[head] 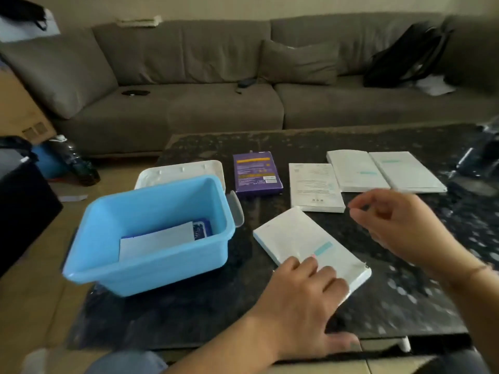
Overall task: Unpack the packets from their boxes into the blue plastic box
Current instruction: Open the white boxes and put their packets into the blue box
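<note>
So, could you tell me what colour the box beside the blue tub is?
Purple box, seen in the head view.

The blue plastic box [151, 238] is smooth with a soft sheen, and its white lid [181, 171] looks like matt plastic. The worktop [405, 292] is dark speckled stone, polished and reflective. The white boxes [305, 238] and the purple box [256, 172] are smooth card. The sofa [216, 103] is matt woven cloth.

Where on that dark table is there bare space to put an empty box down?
Bare tabletop lies right of the nearest white box, and behind the purple box. It is crowded around the blue plastic box and the white boxes.
</note>
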`<control>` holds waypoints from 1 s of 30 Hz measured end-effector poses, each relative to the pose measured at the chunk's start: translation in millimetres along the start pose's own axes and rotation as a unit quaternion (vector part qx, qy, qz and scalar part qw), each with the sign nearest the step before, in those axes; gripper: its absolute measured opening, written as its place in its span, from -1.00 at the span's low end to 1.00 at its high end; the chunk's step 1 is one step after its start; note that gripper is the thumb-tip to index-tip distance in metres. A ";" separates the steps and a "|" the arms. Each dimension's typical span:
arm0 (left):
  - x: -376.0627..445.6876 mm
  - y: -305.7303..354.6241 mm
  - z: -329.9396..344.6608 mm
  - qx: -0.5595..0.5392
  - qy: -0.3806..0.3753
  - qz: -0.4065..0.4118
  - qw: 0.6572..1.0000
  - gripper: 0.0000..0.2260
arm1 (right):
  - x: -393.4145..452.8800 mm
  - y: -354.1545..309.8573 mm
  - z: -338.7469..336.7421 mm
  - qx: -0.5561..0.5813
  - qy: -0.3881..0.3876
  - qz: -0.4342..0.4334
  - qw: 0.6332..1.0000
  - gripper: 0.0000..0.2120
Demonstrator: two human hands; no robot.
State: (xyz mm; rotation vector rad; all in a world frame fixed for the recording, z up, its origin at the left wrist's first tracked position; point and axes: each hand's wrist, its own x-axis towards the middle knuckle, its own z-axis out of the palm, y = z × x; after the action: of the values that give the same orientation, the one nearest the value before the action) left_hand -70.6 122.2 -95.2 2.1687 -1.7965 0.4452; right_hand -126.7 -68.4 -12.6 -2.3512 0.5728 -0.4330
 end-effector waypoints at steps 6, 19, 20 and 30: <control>-4.6 4.2 48.6 -0.024 0.064 -0.053 0.996 -0.79 | -67.6 79.2 13.0 0.008 0.003 0.081 0.997 -0.81; 12.0 -2.1 22.3 -0.108 0.171 -0.238 0.950 -0.78 | -86.5 72.5 74.2 -0.093 0.060 -0.105 0.988 -0.81; 12.8 -2.9 19.5 -0.112 0.170 -0.245 0.948 -0.76 | -82.9 69.3 76.2 -0.104 0.067 -0.125 0.984 -0.81; 10.1 -12.8 8.3 -0.131 0.177 -0.252 0.943 -0.76 | -60.8 59.9 95.5 -0.228 0.098 -0.214 0.945 -0.67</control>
State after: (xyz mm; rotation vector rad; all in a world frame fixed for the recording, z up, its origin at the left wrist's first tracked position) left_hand -55.8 112.1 -98.8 2.0903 -1.0011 0.4095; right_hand -152.8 -27.7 -131.2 -2.9129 0.2590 -0.8098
